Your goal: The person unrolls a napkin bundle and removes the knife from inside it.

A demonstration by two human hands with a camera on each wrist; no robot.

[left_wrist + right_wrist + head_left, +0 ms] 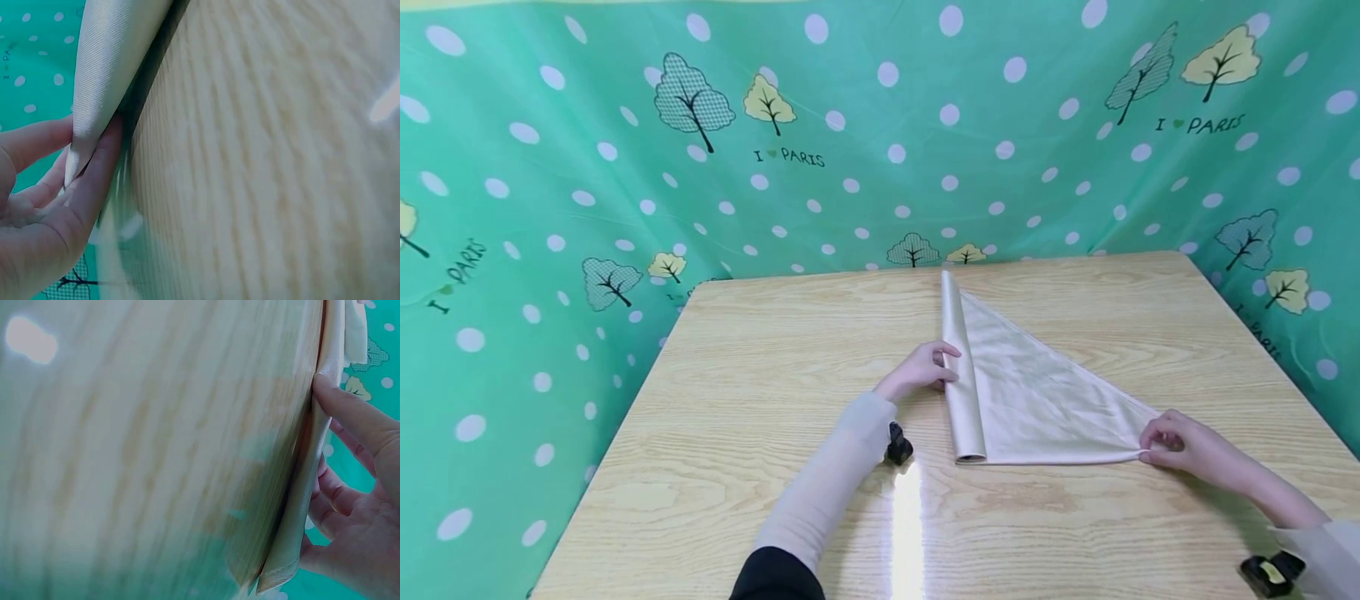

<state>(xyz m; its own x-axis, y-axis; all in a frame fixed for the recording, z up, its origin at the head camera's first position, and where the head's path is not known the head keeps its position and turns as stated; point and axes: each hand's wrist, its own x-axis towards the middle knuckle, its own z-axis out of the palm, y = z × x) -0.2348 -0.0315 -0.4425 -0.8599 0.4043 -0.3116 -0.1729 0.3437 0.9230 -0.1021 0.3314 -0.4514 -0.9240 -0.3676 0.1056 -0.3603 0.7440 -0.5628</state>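
Two hands on one cloth, so tension is what matters here. Wood-grain surface [760, 467] fills the space in front of a green dotted backdrop [587, 167]. On it, right of centre, lies the beige cloth [1037, 392]: a flat triangle whose long left edge is rolled into a tight tube [962, 375] running front to back.

Left hand [917, 371] sits beside the tube about halfway along; the left wrist view shows its fingers [94, 169] pinching the fabric between thumb and fingertips. Right hand [1180, 446] is at the cloth's right corner, near the front edge, fingers curled and nipping that tip.

My read: keep the corner pulled taut and low with the right so the sheet stays flat, and roll with the left evenly along the whole tube, otherwise it'll cone or slacken at the far end. Satin-like fabric looks slippery, so use light, steady pressure.
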